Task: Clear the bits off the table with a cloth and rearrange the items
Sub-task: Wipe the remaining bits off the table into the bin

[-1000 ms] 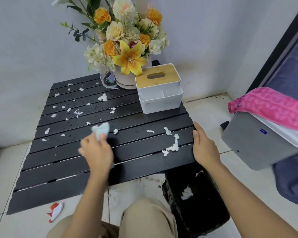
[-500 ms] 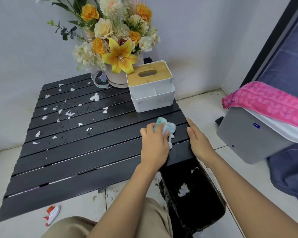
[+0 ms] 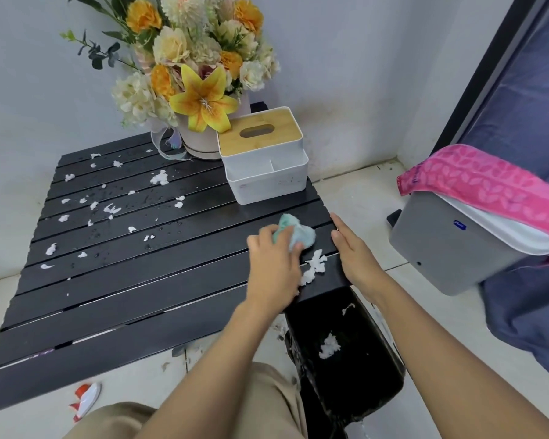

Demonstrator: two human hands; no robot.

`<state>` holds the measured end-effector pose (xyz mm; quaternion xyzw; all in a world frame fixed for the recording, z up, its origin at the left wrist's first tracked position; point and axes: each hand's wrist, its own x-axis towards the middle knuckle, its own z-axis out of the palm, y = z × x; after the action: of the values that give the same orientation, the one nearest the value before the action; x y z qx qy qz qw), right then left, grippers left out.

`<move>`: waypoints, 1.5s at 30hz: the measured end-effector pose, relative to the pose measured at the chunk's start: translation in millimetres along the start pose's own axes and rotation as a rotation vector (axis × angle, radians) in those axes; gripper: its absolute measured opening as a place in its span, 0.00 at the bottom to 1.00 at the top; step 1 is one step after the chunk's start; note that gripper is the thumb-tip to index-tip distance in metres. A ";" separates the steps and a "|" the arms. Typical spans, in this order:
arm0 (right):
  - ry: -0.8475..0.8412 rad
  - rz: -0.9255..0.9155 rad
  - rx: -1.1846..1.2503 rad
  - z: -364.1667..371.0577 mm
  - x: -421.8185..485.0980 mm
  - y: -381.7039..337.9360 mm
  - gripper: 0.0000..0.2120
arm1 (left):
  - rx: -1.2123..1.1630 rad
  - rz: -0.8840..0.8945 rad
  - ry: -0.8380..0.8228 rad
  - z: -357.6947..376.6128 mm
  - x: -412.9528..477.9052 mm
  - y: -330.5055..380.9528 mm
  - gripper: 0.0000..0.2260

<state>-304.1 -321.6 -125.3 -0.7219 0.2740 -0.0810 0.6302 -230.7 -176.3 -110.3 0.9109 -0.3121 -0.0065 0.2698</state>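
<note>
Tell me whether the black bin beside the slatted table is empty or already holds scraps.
Not empty: the open black bin holds a white clump of bits and a smaller scrap near its rim.

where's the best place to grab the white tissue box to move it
Probably by its flat left and right walls, coming from the front: the white tissue box stands upright, its front faces the person, and the flower pot crowds its back left corner.
</note>
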 end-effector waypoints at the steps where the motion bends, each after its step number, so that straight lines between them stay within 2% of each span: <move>1: -0.003 0.007 0.010 0.0 0.2 -0.8 0.22 | -0.019 0.046 -0.017 3.2 -6.2 10.3 0.18; 7: -0.055 0.068 0.119 -5.7 1.7 0.6 0.21 | -0.161 0.109 -0.197 -3.9 -40.7 30.8 0.18; 10: -0.079 0.072 0.142 -7.2 2.7 0.1 0.21 | -0.493 0.076 -0.404 -35.6 -36.9 31.6 0.08; 11: -0.086 0.076 0.135 -7.5 2.3 0.4 0.22 | -0.639 0.018 -0.438 -48.9 -32.3 31.5 0.09; 13: -0.094 0.077 0.089 -8.7 4.2 0.2 0.22 | -0.762 -0.074 -0.382 -60.9 -17.3 21.4 0.12; 15: -0.091 0.084 0.045 -8.6 4.2 -1.5 0.22 | -0.591 -0.037 -0.294 -52.5 -6.2 8.0 0.12; 18: -0.084 0.089 0.022 -7.8 3.4 -4.7 0.21 | -0.179 0.076 -0.305 -25.0 -21.4 1.7 0.15; 19: -0.080 0.082 0.006 -7.4 2.6 -5.5 0.21 | -0.135 0.118 -0.307 -21.3 -31.1 5.4 0.16; 21: -0.066 0.068 -0.030 -6.7 0.6 -7.2 0.21 | -0.229 0.178 -0.385 -28.3 -44.6 14.3 0.17; 23: -0.011 0.054 -0.062 -3.6 -0.7 -8.8 0.21 | -0.471 0.090 -0.498 -46.4 -49.4 11.3 0.14; 25: 0.158 0.017 -0.235 4.4 -4.3 -9.9 0.20 | -0.782 -0.132 -0.522 -67.7 -47.6 -5.1 0.11; 27: 0.380 -0.073 -0.509 19.5 -10.4 -16.3 0.17 | -1.010 -0.348 -0.456 -88.0 -45.4 -28.1 0.11; 29: 0.498 -0.242 -0.625 45.7 -19.4 -30.4 0.14 | -1.198 -0.498 -0.332 -103.9 -41.9 -54.7 0.12; 32: 0.396 -0.383 -0.561 104.0 -22.0 -57.7 0.12 | -1.313 -0.616 -0.134 -135.5 -37.5 -95.2 0.13; 36: 0.169 -0.422 -0.555 182.1 7.4 -78.8 0.13 | -1.036 -0.666 0.202 -181.4 -41.1 -158.9 0.09; 40: 0.080 -0.451 -0.726 219.2 51.4 -86.2 0.15 | -0.592 -0.659 0.528 -231.2 -35.1 -253.9 0.11; 41: 0.092 -0.450 -0.763 221.6 59.7 -86.4 0.16 | -0.425 -0.670 0.548 -236.5 -29.5 -283.2 0.14; 43: 0.131 -0.419 -0.821 225.9 72.9 -83.3 0.17 | -0.094 -0.743 0.483 -229.4 -17.0 -330.8 0.17; 45: 0.169 -0.384 -0.882 230.7 78.1 -76.9 0.18 | 0.200 -0.837 0.413 -203.4 -4.4 -337.9 0.15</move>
<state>-109.5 -156.6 -114.1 -0.9486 0.1942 -0.1302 0.2133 -6.6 148.3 -104.7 0.9621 0.1428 0.0965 0.2114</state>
